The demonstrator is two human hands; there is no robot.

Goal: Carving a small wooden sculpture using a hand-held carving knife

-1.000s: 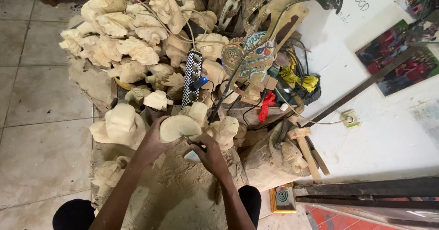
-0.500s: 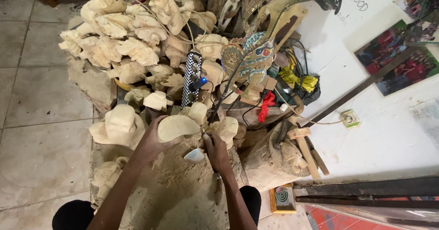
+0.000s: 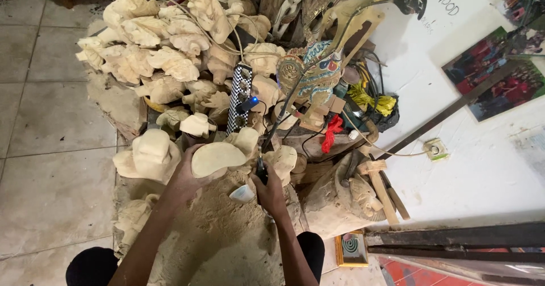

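My left hand [image 3: 188, 178] grips a smooth, rounded pale wood carving [image 3: 217, 158] and holds it over a heap of sawdust [image 3: 221, 235]. My right hand [image 3: 270, 192] is closed around a dark corded hand tool [image 3: 261, 172] whose tip points at the carving's right side. A small whitish piece [image 3: 242, 193] sits between my two hands; I cannot tell what it is. A black cable [image 3: 286, 107] runs up from the tool toward the pile behind.
A big pile of unfinished pale wood carvings [image 3: 164, 59] fills the space ahead. A checkered power strip [image 3: 239, 95], a painted carved figure [image 3: 315, 76], yellow and red cords and a wooden mallet [image 3: 377, 181] lie to the right. Tiled floor [image 3: 51, 127] on the left.
My right hand has shifted slightly up and nearer to the carving with the tool. My left hand has kept its hold on the carving.
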